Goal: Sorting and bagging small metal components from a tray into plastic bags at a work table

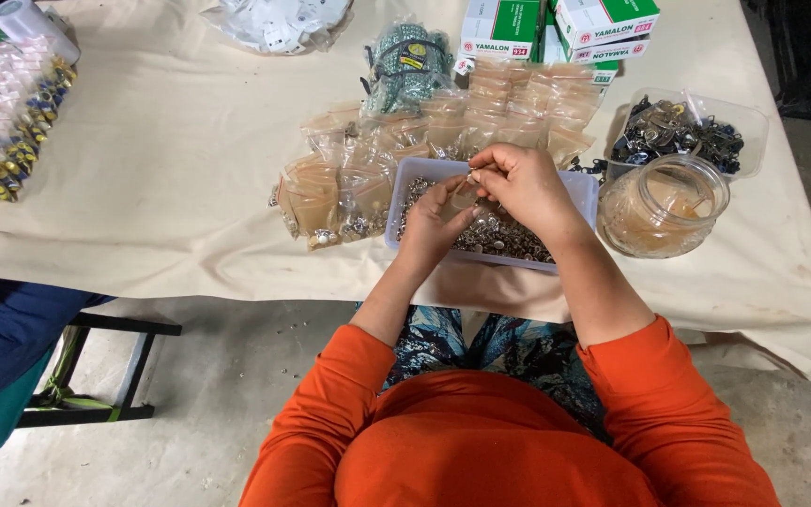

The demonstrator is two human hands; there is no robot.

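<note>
Filling step: left hand [436,223] and right hand [518,180] pinching a small clear bag [467,195] over the tray [582,192] of metal buttons [504,237]; next probably calls for steady fingers.

Soft, even daylight is falling across the scene, leaving the pale cloth on the table [180,169] bright but not blown out. Shadows are staying faint, pooling only under the table's edge and beneath the hands [490,202]. Small glints are showing on the clear glass jar [664,207] and the plastic bags [349,178]. Focus is holding sharp centrally, while wide-angle bending is curving the edges.
</note>
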